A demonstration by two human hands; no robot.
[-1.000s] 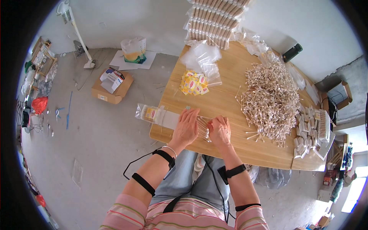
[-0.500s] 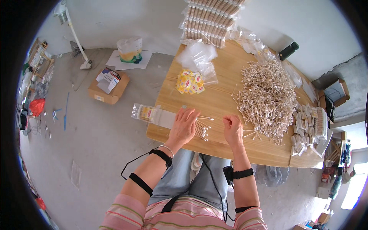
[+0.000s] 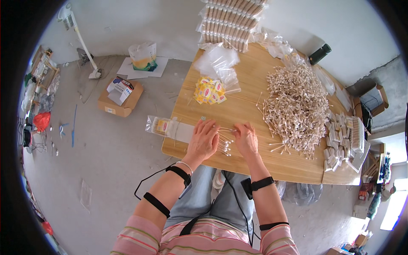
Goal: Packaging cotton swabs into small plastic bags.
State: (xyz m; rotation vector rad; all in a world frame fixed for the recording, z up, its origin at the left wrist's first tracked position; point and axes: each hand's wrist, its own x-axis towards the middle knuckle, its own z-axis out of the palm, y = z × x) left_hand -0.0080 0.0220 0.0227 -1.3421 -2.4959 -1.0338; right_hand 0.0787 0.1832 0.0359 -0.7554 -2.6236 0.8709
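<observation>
A row of cotton swabs (image 3: 223, 144) lies near the table's front edge, white tips to the right. Over their left ends rests my left hand (image 3: 204, 139), palm down with its fingers stretched out, pressing on them and on a white card strip (image 3: 184, 132). My right hand (image 3: 246, 138) is just right of the row, fingers pinched at the tip end of the upper swabs; its fingertips partly hide what they grip. Left of the card, a clear packet of swabs with a yellow label (image 3: 162, 126) juts past the table edge.
A big heap of loose swabs (image 3: 295, 108) covers the table's right side. Yellow labels (image 3: 208, 91) and clear bags (image 3: 219, 61) lie beyond my left hand. Stacked swab packs (image 3: 229, 25) stand at the back, white boxes (image 3: 338, 142) at right, a dark green bottle (image 3: 320, 54) by the wall.
My right hand has moved left to the swab tips, its fingers now pinched there. My left hand has stayed in place on the swabs.
</observation>
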